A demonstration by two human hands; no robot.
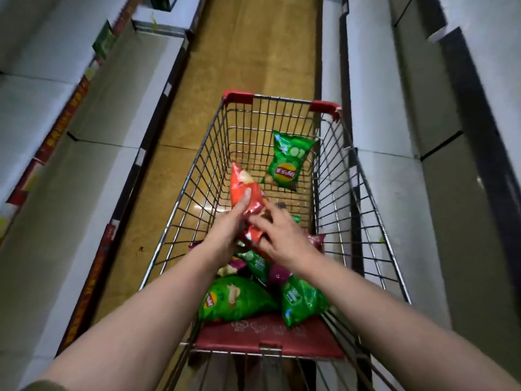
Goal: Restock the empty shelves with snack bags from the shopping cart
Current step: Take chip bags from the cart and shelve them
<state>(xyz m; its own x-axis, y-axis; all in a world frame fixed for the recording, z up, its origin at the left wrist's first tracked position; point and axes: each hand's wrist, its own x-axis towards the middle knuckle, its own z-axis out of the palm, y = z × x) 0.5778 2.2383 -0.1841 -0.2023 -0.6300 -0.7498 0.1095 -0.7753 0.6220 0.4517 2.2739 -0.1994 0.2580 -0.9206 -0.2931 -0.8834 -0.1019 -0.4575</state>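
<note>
A wire shopping cart (197, 176) with red corner guards stands in the aisle below me. Both arms reach into it. My left hand (227, 230) grips a red chip bag (241, 187) and holds it upright above the pile. My right hand (282, 235) closes its fingers on a second red bag (253, 235) just below the first. A green chip bag (287, 162) lies alone at the cart's far end. Several green and purple bags, such as the green bag (234, 299), are heaped at the near end.
White shelves run along both sides of the aisle: the left shelf (93, 165) has red price strips on its edges, and the right shelf (394, 193) stands close against the cart. A red child-seat flap (267, 338) closes the near end. Brown floor (253, 52) stretches ahead.
</note>
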